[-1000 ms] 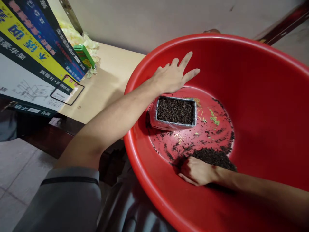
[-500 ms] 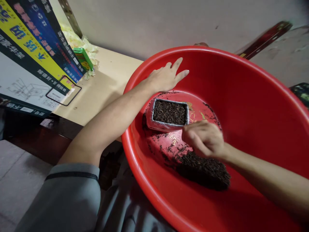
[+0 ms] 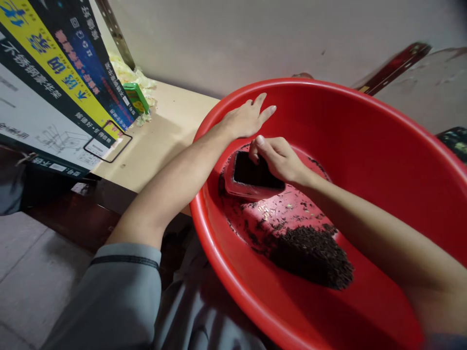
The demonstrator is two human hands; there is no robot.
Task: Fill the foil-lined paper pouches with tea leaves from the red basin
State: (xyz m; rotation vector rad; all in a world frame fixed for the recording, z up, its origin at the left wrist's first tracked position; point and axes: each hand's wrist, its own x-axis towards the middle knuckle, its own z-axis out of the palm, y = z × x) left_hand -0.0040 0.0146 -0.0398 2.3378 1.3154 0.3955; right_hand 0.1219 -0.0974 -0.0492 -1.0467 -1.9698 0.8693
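A large red plastic basin (image 3: 368,141) fills the middle and right. My left hand (image 3: 245,119) lies against the inside of its far left wall, fingers spread, holding nothing I can see. Below it, on the basin's floor, stands a small rectangular container (image 3: 242,190) with a light rim, its inside in dark shadow. Over the container's right part is my right hand (image 3: 279,156), fingers curled in and thumb on top; anything inside them is hidden. A heap of dark loose bits like tea leaves (image 3: 314,255) lies nearer to me, with scattered bits around it.
A pale wooden board (image 3: 171,114) runs behind the basin on the left. Printed cardboard boxes (image 3: 54,92) lean there, near a green packet (image 3: 136,97). A wall (image 3: 255,43) with metal brackets stands behind. Grey floor tiles (image 3: 32,272) show at lower left.
My right hand has moved from above the heap, away from me and leftward, to over the container. The container's contents, visible before, are now in shadow. My left hand stays at the basin wall.
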